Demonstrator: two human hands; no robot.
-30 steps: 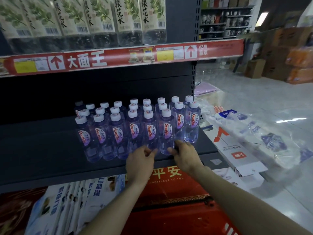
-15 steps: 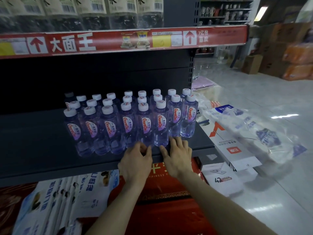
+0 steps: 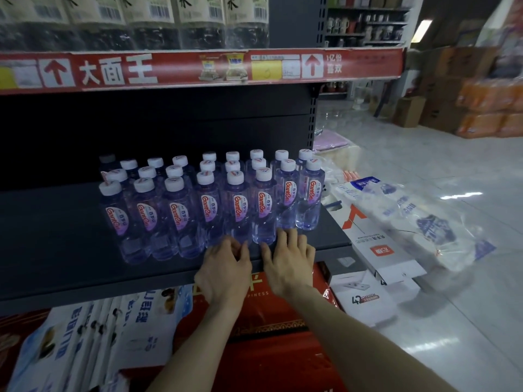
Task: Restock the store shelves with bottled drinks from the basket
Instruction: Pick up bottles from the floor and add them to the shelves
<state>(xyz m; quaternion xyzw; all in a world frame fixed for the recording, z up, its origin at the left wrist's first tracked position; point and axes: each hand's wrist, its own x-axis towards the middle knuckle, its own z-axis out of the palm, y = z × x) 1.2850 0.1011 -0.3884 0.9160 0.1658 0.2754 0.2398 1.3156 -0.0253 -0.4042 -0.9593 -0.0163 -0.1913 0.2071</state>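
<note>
— Since a moment ago both hands have slid back a little toward the shelf's front lip, and the view has dipped, so the red price strip [image 3: 198, 69] sits higher in the picture.

— How are the hands now?

— Left hand [image 3: 225, 268] and right hand [image 3: 288, 264] lie palm down, side by side, fingers loosely spread. Their tips touch the bases of the front bottles; neither hand grips anything.

— And the bottles?

— Those water bottles [image 3: 209, 205] stand upright in rows on the dark shelf [image 3: 56, 250], white caps up, labels facing out, filling its right part.

— The room?

— Pale glossy floor [image 3: 452, 321] to the right, with white boxes [image 3: 365, 295] and a plastic-wrapped pack [image 3: 418, 222] lying on it; cardboard boxes [image 3: 410, 111] stand farther back.
</note>
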